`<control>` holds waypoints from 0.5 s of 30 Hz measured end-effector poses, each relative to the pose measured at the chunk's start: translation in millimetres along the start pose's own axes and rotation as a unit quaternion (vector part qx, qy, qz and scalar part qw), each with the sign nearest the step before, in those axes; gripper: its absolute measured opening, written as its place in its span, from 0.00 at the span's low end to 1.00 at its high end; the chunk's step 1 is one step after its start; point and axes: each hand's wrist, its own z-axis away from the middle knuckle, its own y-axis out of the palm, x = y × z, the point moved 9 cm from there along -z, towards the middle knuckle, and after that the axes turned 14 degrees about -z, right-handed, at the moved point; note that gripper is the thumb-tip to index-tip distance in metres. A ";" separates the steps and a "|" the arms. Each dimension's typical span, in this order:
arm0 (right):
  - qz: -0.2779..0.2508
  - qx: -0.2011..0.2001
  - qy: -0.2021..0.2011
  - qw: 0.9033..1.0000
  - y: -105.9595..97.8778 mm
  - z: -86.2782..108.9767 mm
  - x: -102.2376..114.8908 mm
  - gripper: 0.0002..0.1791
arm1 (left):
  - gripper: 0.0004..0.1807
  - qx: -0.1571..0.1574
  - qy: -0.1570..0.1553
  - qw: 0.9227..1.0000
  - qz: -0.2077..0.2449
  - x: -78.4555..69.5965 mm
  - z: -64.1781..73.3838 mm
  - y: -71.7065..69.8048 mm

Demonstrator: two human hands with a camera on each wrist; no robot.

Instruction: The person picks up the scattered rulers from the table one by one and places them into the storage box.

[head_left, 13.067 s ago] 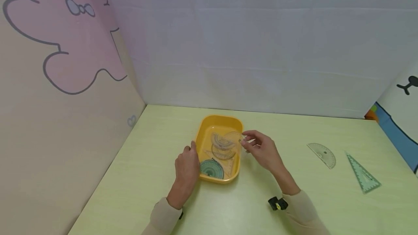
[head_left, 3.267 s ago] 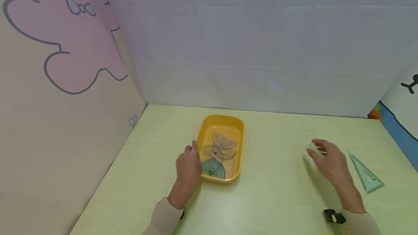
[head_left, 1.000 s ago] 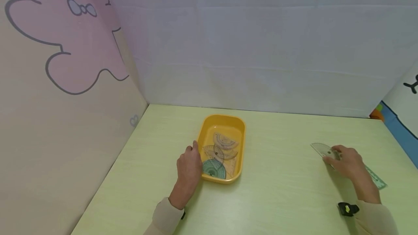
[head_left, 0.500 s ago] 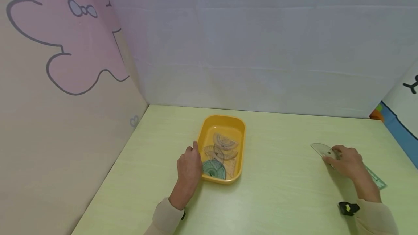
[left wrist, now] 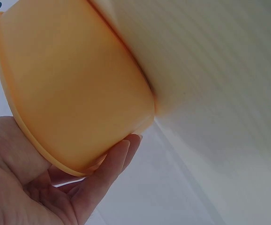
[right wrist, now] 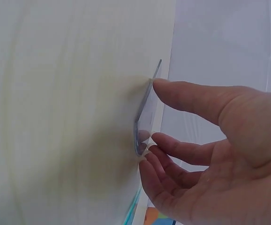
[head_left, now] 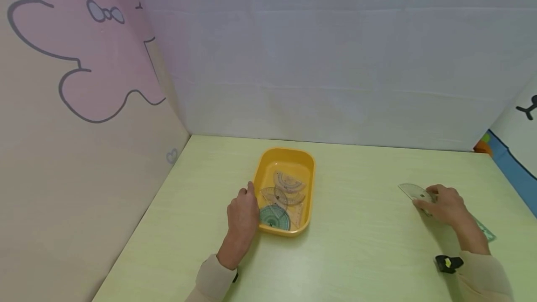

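My left hand [head_left: 243,211] grips the left side of a yellow plastic tray [head_left: 289,155]; the left wrist view shows its fingers on the outer wall [left wrist: 88,84]. Inside lie several clear protractors and set squares, with a green-tinted protractor [head_left: 274,218] at the near left corner. Far to the right, my right hand [head_left: 446,206] pinches a clear protractor [head_left: 413,191] between thumb and fingertips. In the right wrist view this protractor [right wrist: 147,103] appears nearly edge-on, close to the tabletop. A green set square [head_left: 485,231] is partly hidden behind the right hand and wrist.
The pale yellow-green table [head_left: 356,255] runs between the tray and the right hand. A white sheet [head_left: 327,73] hangs along the back edge, and a patterned panel [head_left: 75,153] stands at the left. Colourful printed material [head_left: 513,171] borders the right side.
Earlier my right hand was at the tray with a clear piece; it then moved right to the protractor. Over the last second both hands have barely moved. The left hand has stayed on the tray.
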 end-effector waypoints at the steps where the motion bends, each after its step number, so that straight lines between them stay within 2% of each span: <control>1: -0.002 0.000 0.003 1.000 0.2 0.1 0.0 0.40 | 0.20 0.001 0.000 1.000 0.000 -0.1 0.0 0.0; 7: -0.016 -0.005 0.001 1.000 0.0 0.8 1.4 0.37 | 0.21 0.004 -0.003 1.000 0.004 1.2 0.1 1.7; 15: -0.007 -0.004 -0.017 1.000 -2.2 -2.0 5.0 0.39 | 0.21 0.000 -0.005 1.000 0.004 2.4 -0.3 2.0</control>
